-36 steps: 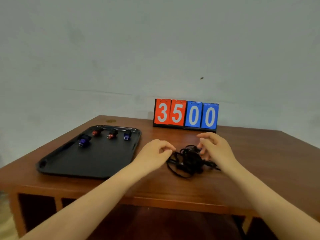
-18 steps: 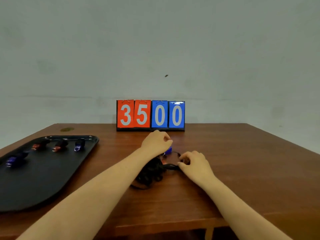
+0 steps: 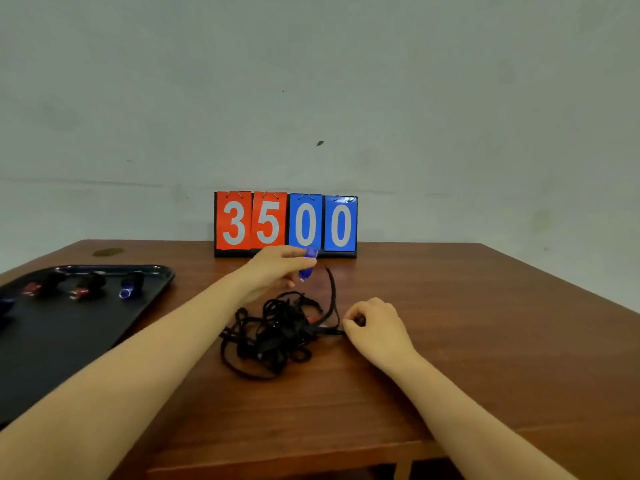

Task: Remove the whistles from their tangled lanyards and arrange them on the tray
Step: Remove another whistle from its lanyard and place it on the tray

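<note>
Here the left hand (image 3: pixel 277 268) is raised above the wooden table (image 3: pixel 485 323), its fingertips pinching a small blue whistle (image 3: pixel 308 263) clear of the surface; the whistle is blurred, so whether a cord is attached to it cannot be told. The right hand (image 3: pixel 375 325) rests on the table with fingers curled, pinching a black strand at the edge of the tangled lanyards (image 3: pixel 273 332), which lie in a loose heap between the two forearms; one cord arcs up from the heap beside the whistle. A glint of red inside the heap may be another whistle. On the black tray (image 3: pixel 52 348) at left stand two red whistles (image 3: pixel 81 289) and a blue one (image 3: pixel 130 287) in a row, with a further dark piece cut by the frame edge. Behind stands a flip scoreboard (image 3: pixel 285 221) reading 3500. Judged by appearance, the whistle is light, rigid and smooth, best gripped across its body; the cords are limp and prone to snagging, so they are best pinned near the clip.
</note>
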